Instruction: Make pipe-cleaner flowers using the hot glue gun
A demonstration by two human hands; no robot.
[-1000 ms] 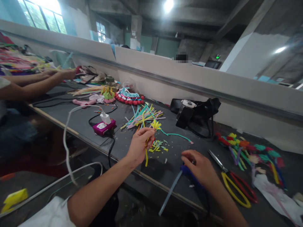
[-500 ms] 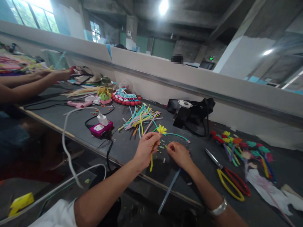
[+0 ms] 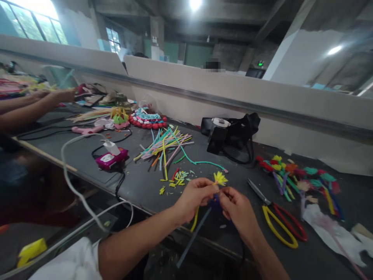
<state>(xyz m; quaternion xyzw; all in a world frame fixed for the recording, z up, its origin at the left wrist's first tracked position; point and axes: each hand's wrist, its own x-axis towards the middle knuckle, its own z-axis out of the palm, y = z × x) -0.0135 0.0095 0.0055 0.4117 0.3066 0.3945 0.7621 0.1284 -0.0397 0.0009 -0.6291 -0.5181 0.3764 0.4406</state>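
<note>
My left hand (image 3: 194, 197) is closed on a yellow straw flower (image 3: 220, 178), its frayed head up and its stem curving down below the fist. My right hand (image 3: 236, 206) is pinched against the same flower just under the head, fingers pressed together. Both hands hover over the near edge of the dark table (image 3: 87, 153). A blue glue gun (image 3: 216, 202) lies under my hands, mostly hidden, with a grey glue stick (image 3: 192, 237) poking out toward me. Cut straw bits (image 3: 177, 181) lie just beyond.
Scissors with yellow and red handles (image 3: 279, 223) lie right of my hands. Finished straw flowers (image 3: 300, 182) sit further right. A pile of colored straws (image 3: 166, 146), a pink power strip (image 3: 110, 159), a black bag (image 3: 233, 136). Another person's arms (image 3: 32, 103) work at the far left.
My right hand left the glue gun and came up to meet the left hand at the yellow flower. Both hands drew closer to the table's near edge.
</note>
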